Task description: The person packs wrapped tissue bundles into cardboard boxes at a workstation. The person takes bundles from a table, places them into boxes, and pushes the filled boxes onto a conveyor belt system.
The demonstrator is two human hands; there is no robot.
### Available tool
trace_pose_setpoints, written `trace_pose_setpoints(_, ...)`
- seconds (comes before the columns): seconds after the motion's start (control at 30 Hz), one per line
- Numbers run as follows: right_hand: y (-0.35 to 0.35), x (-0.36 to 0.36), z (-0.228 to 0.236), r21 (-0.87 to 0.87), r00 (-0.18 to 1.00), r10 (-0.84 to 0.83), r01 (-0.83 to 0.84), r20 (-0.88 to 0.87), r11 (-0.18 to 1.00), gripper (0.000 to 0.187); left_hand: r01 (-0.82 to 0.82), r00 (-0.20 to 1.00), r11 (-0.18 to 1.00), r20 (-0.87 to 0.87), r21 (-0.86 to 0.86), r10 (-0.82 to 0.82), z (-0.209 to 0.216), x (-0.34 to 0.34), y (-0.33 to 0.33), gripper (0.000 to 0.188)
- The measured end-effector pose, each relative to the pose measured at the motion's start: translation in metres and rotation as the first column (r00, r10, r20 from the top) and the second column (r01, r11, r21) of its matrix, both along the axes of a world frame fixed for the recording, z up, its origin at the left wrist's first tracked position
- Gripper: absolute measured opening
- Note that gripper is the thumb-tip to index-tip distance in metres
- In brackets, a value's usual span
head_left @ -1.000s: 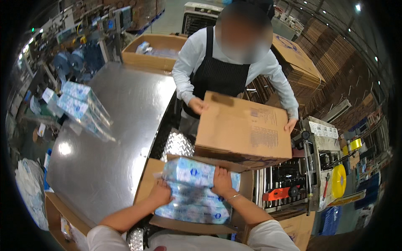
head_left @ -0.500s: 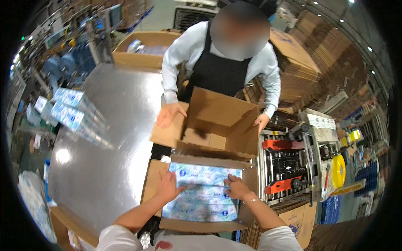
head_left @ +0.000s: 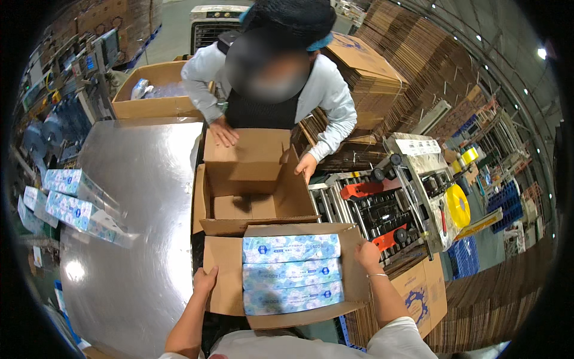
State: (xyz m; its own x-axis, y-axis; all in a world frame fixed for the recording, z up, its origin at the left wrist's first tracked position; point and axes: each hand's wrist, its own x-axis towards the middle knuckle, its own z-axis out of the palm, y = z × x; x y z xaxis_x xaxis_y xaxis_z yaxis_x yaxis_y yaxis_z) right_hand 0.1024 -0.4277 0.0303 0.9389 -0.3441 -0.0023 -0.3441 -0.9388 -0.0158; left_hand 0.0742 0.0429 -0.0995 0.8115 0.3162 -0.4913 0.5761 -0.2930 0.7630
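Note:
Directly in front of me is an open cardboard box (head_left: 276,323) holding three blue-and-white floral packs (head_left: 291,275) laid in rows. My left hand (head_left: 204,280) grips the outer edge of its left flap, thumb on top. At the box's right side my right hand (head_left: 368,256) has hold of the right flap's edge, with its fingers partly hidden. Just beyond, touching or nearly touching my box, stands a second open cardboard box (head_left: 239,206) with nothing visible inside. A co-worker's hands (head_left: 223,133) rest on that box's far left and right sides.
To the left lies a metal table (head_left: 131,179), with clear-wrapped floral packs (head_left: 70,206) at its left edge. A roller conveyor with red-armed machinery (head_left: 388,238) and a yellow tape roll (head_left: 457,205) is at right. Flattened cartons (head_left: 371,90) are stacked behind, beside another carton (head_left: 156,107).
My hands have moved off the packs and outward to the box's side flaps. The co-worker leans closer, one hand shifting from the side flap to the far part of the second box. My view has swung.

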Motion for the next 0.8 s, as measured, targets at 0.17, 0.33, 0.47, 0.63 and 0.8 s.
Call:
trace_pose_setpoints(0.17, 0.104, -0.007, -0.041, 0.300, 0.818, 0.304, -0.170, -0.489, 0.939, 0.096, 0.771, 0.612, 0.564, 0.101, -0.296, -0.784, 0.126, -0.014, -0.063, 0.066)
trace_pose_setpoints(0.33, 0.089, 0.036, -0.005, 0.364, 0.659, 0.350, -0.123, -0.665, 0.923, 0.062, 0.974, -0.152, -0.173, -0.145, 0.147, -0.978, 0.113, -0.020, -0.150, 0.098)
trace_pose_setpoints(0.47, 0.082, 0.079, 0.054, 0.780, 0.902, 0.429, -0.241, -0.039, 0.577, 0.039, 0.867, 0.275, 0.411, 0.418, 0.281, -0.866, 0.063, 0.000, -0.143, 0.092)
trace_pose_setpoints(0.63, 0.069, 0.036, 0.004, -0.021, 0.799, 0.436, -0.470, 0.414, 0.882, 0.055, 0.647, 0.652, 0.570, 0.019, 0.507, -0.758, 0.076, 0.012, -0.131, 0.109)
trace_pose_setpoints(0.8, 0.011, -0.072, -0.083, 0.274, 0.911, 0.410, -0.384, -0.043, 0.882, 0.063, 0.273, 0.896, 0.951, 0.399, -0.146, -0.196, 0.044, -0.016, -0.159, 0.093)
